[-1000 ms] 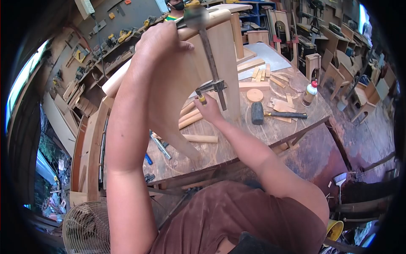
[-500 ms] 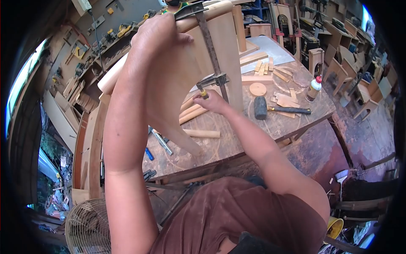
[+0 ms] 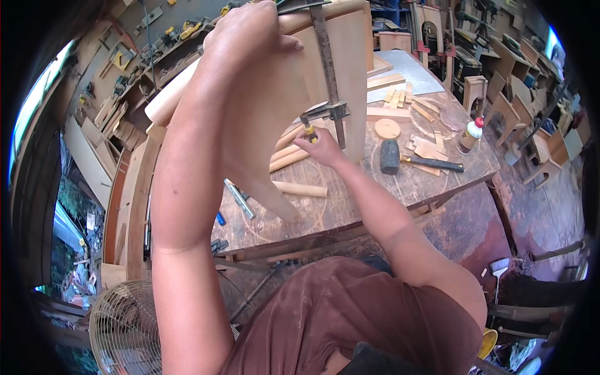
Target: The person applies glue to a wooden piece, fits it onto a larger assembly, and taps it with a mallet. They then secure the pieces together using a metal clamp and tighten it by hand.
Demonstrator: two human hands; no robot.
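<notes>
A wooden arched panel stands upright on the workbench, topped by a round wooden rail. My left hand grips the top of the rail and panel. A metal bar clamp runs down the panel's face. My right hand is closed on the clamp's yellow screw handle under the arch.
On the bench lie a black rubber mallet, a round wooden disc, a glue bottle, several dowels and wood offcuts. A fan stands at lower left. Wall shelves with tools are at upper left; small wooden chairs stand at right.
The view has shifted slightly, so the panel and clamp sit further right and higher. My right hand stays on the clamp handle and my left on the rail.
</notes>
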